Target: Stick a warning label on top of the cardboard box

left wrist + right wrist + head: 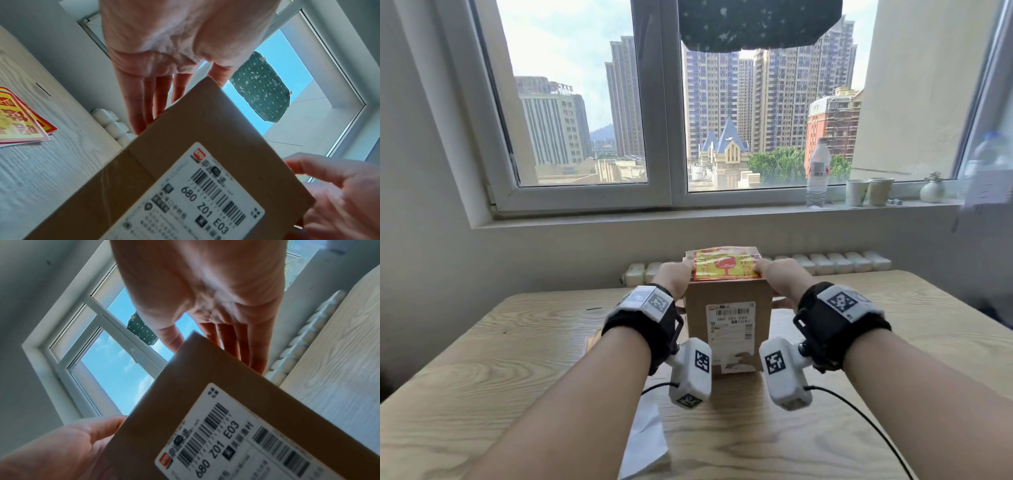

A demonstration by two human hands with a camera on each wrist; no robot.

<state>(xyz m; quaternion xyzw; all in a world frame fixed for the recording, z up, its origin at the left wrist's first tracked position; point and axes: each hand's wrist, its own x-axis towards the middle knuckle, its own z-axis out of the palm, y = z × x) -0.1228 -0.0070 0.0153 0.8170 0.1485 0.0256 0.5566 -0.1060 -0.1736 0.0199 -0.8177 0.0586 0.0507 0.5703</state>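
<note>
While both hands (676, 277) flank it, warning label (726, 265) tops box (727, 298)

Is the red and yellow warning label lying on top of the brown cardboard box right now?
Yes, the head view shows the red and yellow warning label on the top face of the brown cardboard box, with both thumbs at its near corners.

small print on the shipping label (730, 325) is perhaps blurred; box edge hides the left fingers (144, 100).
</note>
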